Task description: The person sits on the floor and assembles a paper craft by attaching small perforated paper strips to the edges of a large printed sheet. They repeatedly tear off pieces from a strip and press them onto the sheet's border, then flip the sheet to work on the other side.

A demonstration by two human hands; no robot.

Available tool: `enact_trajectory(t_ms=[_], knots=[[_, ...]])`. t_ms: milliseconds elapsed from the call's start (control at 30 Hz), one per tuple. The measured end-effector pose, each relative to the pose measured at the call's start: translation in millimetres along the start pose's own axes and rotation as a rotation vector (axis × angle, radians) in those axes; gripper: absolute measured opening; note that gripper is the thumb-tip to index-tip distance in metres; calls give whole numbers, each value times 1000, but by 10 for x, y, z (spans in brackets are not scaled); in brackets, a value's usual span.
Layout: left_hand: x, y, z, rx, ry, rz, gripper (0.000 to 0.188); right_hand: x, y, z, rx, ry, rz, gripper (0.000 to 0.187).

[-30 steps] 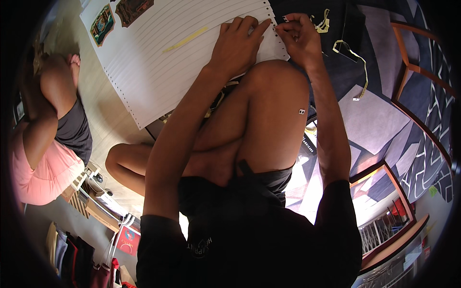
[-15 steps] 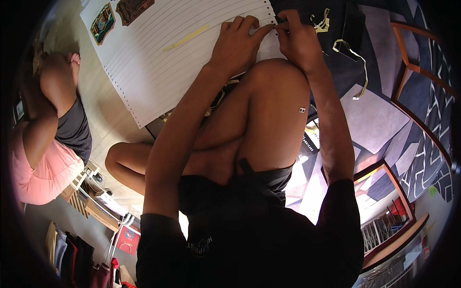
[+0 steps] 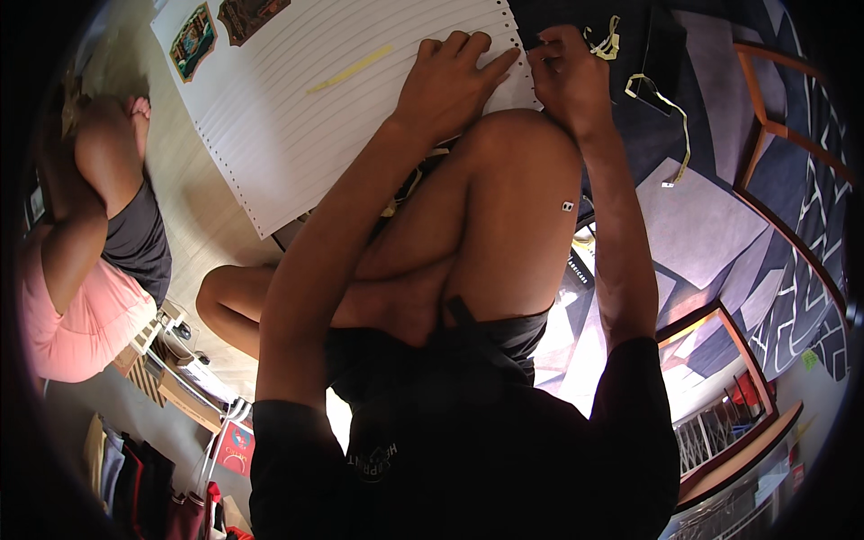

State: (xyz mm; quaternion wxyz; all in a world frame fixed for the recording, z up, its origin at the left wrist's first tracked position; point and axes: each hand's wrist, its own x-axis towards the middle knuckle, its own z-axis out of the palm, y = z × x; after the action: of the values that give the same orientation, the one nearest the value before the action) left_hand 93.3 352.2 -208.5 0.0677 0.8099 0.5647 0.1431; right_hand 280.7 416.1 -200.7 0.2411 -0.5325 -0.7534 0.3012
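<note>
A large white sheet (image 3: 297,117) lies beyond my bent legs, with thin lines across it and rows of small dark holes along two edges. My left hand (image 3: 454,81) rests on the sheet near its right edge, fingers apart and thumb stretched toward the holes. Just past that edge, my right hand (image 3: 571,76) has its fingers curled and its thumb drawn in; whatever is between the fingertips is too small to make out. A narrow yellow strip (image 3: 351,69) lies on the sheet, left of my left hand.
Two dark, colourful shield-shaped pieces, one a picture badge (image 3: 193,43), sit at the sheet's far left. A yellow tape measure (image 3: 682,135) trails over the patterned rug (image 3: 702,211) at right, near a wooden frame (image 3: 765,126). Another person's leg (image 3: 108,148) is at far left.
My right hand has shifted slightly right, widening the gap to my left thumb. The left hand stays nearly in place on the sheet.
</note>
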Motion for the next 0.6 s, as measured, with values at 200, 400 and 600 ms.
enact_trajectory(t_ms=[200,400,600], knots=[[-14,-43,77,-54,84,-24,41,-27,-48,-66,316,0,118,36],[-12,-51,74,-58,81,-7,45,-9,31,0,225,-59,74,38],[-31,-46,60,-28,51,1,52,4,-1,8,38,-83,-110,42]])
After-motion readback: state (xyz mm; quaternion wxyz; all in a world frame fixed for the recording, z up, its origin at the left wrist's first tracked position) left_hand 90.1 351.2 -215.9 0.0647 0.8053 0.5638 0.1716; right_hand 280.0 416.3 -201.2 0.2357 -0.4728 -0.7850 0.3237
